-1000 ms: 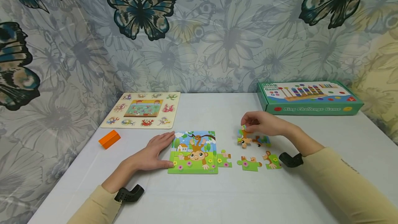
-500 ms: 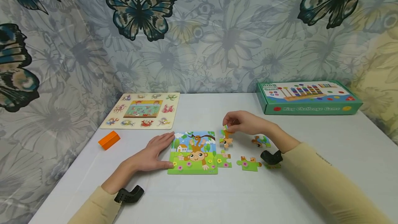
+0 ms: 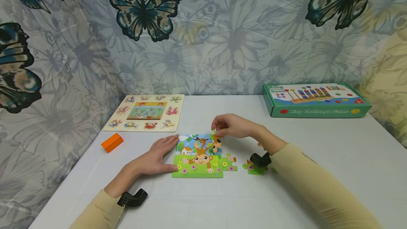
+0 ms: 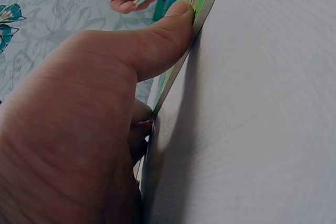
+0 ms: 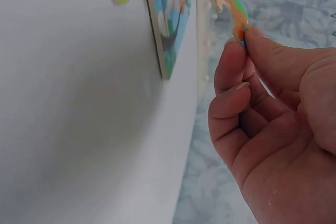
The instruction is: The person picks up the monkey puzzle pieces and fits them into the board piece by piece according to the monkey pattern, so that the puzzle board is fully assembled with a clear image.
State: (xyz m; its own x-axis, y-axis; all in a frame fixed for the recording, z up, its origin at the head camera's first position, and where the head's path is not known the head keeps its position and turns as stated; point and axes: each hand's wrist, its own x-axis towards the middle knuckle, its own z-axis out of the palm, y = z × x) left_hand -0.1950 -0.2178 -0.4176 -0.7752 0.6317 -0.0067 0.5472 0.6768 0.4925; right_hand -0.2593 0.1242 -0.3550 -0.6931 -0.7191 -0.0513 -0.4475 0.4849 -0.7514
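A monkey picture jigsaw board point(image 3: 194, 173) lies flat on the white table. My left hand point(image 3: 152, 156) rests along its left side, fingers stretched out, and the thumb point(image 4: 173, 22) touches the board's edge in the left wrist view. Between thumb and fingertips my right hand point(image 3: 235, 124) pinches a jigsaw piece point(image 3: 216, 146) with a monkey's face on it. That piece point(image 5: 231, 3) is held up on edge and overlaps the board's upper right corner in the head view. One loose green piece point(image 3: 229, 163) lies right beside the board.
Another loose piece point(image 3: 254, 170) lies further right, partly behind the black wrist camera point(image 3: 260, 160); the right arm covers more. An orange block point(image 3: 112, 142) sits at left. Behind are a sea-animal puzzle board point(image 3: 144, 124) and a green Ring Challenge Game box point(image 3: 318, 111).
My right hand has carried the pinched jigsaw piece leftward from the loose pieces to over the board's upper right corner. My left hand has stayed at the board's left side.
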